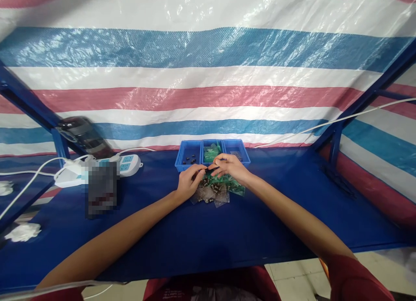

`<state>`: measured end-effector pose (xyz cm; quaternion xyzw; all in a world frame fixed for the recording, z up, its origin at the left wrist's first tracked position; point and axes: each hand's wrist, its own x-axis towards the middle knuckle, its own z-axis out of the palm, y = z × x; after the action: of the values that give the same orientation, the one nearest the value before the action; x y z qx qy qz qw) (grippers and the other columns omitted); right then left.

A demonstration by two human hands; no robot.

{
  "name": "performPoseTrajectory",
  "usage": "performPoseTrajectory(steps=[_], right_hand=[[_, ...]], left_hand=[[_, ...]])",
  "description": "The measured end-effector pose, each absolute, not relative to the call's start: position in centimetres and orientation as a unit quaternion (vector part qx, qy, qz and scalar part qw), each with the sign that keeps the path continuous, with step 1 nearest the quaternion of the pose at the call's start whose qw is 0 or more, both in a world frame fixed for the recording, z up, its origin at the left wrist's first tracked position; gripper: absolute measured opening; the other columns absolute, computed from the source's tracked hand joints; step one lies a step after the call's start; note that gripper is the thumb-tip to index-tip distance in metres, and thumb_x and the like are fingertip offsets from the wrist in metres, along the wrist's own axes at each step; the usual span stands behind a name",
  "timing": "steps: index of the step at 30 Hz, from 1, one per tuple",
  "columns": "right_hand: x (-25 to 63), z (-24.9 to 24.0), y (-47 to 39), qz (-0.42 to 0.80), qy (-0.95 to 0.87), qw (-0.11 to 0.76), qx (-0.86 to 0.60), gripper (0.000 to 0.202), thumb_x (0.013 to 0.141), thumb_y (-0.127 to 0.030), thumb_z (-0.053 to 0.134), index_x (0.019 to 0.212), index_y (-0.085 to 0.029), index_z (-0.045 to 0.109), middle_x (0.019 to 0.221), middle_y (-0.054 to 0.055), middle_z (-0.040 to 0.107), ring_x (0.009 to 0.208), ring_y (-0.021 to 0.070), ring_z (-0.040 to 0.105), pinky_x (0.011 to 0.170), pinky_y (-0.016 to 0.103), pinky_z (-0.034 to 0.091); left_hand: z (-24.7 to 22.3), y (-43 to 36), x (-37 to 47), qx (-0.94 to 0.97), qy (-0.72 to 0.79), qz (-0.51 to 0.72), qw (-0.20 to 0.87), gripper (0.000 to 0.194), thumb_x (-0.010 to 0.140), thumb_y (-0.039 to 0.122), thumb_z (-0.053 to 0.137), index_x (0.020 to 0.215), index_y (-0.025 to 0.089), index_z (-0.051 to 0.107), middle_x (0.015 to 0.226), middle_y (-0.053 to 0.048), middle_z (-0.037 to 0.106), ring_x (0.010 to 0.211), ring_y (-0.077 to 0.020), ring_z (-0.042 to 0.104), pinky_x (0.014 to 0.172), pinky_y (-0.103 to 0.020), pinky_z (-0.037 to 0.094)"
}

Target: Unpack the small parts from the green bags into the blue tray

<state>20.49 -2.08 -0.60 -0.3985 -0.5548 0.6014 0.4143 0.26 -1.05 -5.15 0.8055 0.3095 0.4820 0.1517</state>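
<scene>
My left hand [189, 180] is closed, its thumb and forefinger pinched at the near side of the blue bins. From the right, my right hand [232, 166] meets it with bent, closed fingers. Something small and dark shows between the fingertips, too small to name. Below the hands lies a pile of small metal parts [212, 190] on clear plastic bags [222, 199]. Green plastic bags [238, 188] lie partly under my right hand. Behind stand three joined blue bins [179, 156]: dark small parts in the left, green packets [211, 152] in the middle, clear packaging in the right.
On the left are a white power strip [131, 164] with cables, a blurred-out dark device [102, 190] and a dark bottle [85, 135]. Crumpled white tissue [23, 232] lies near the left edge. A striped tarp [208, 97] hangs behind the blue table [208, 244]. Blue frame bars slant at both sides.
</scene>
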Motion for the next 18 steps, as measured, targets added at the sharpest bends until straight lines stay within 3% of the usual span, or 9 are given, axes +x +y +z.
performPoseTrajectory(steps=[3,8,18], right_hand=[[20.4,-0.5,-2.1,0.571,-0.564,0.441,-0.403,0.03,0.081,-0.046,0.063,0.084,-0.017,0.055,0.086,0.008,0.069,0.072,0.0161,0.068,0.058,0.025,0.055],[20.5,-0.5,-2.0,0.502,-0.608,0.444,-0.425,0.03,0.077,-0.046,0.066,0.076,-0.017,0.06,0.056,-0.003,0.056,0.049,0.01,0.055,0.047,0.022,0.048],[20.6,-3.1,-2.0,0.472,-0.584,0.51,-0.419,0.024,0.069,-0.037,0.072,0.08,-0.017,0.065,0.069,0.003,0.069,0.059,0.0181,0.067,0.052,0.027,0.052]], left_hand=[[-5.3,-1.0,0.3,0.804,0.311,0.483,0.152,0.019,0.092,0.027,0.05,0.101,0.017,0.063,0.085,-0.004,0.066,0.068,-0.0113,0.062,0.064,-0.021,0.049],[-5.4,-0.9,0.3,0.805,0.307,0.489,0.138,0.017,0.09,0.027,0.053,0.101,0.017,0.062,0.087,-0.004,0.066,0.063,-0.0092,0.059,0.061,-0.02,0.048],[-3.6,-0.5,1.1,0.821,0.292,0.466,0.153,0.018,0.09,0.03,0.054,0.102,0.018,0.058,0.088,-0.003,0.061,0.051,-0.0056,0.047,0.053,-0.02,0.043]])
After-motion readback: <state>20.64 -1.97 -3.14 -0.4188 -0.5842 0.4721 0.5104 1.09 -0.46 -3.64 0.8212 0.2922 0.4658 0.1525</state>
